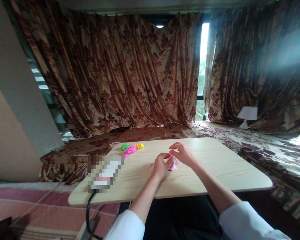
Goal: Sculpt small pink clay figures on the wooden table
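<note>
A small, soft-looking pink piece point(173, 164) is over the middle of the table, its kind too small to make out. My left hand point(161, 164) pinches its upper left side with thumb and fingers. From the right, my right hand point(181, 152) bends its fingertips onto the top of the same piece, close to the left fingertips. Part of the pink piece is covered by my fingers. A tiny pink bit point(150, 165) lies on the tabletop just left of my left hand.
On the pale wooden table point(230, 170), bright pink point(130, 150), green point(125, 146) and yellow point(139, 146) items lie together at the back left. A blurred-out device point(106, 173) with a black cable point(88, 210) is at the left edge. A white lamp point(247, 114) stands on the ledge behind.
</note>
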Motion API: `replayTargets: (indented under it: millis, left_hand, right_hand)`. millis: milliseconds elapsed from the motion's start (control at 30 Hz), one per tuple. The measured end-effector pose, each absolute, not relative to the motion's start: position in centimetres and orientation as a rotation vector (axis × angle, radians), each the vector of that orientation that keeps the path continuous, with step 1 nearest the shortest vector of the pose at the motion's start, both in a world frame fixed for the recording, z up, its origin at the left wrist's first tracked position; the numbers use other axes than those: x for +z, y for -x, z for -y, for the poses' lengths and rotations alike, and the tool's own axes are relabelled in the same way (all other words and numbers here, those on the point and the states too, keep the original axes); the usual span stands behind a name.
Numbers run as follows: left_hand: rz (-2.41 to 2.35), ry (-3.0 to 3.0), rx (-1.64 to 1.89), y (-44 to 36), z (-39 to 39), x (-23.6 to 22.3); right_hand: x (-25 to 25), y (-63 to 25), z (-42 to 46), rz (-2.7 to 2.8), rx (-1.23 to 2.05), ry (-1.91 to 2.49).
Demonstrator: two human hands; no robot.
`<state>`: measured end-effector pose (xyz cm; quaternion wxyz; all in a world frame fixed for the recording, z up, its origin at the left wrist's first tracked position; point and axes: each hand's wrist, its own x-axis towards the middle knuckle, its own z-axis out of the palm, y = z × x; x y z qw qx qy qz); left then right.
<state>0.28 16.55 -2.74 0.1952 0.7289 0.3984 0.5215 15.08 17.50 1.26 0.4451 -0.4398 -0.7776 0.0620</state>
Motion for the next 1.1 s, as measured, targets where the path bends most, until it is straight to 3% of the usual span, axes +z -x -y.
replayTargets:
  millis: [467,1100]
  left_hand:
    - [-1.136,-2.026,1.497,-0.4,-16.6,-2.9]
    - [-1.085,-1.965,1.557,-0.3,-17.1,-2.9]
  right_hand:
    - [-0.3,-16.0,-17.1,1.737,0.381,1.083]
    - [-1.9,-16.0,-16.8,1.71,0.328,1.093]
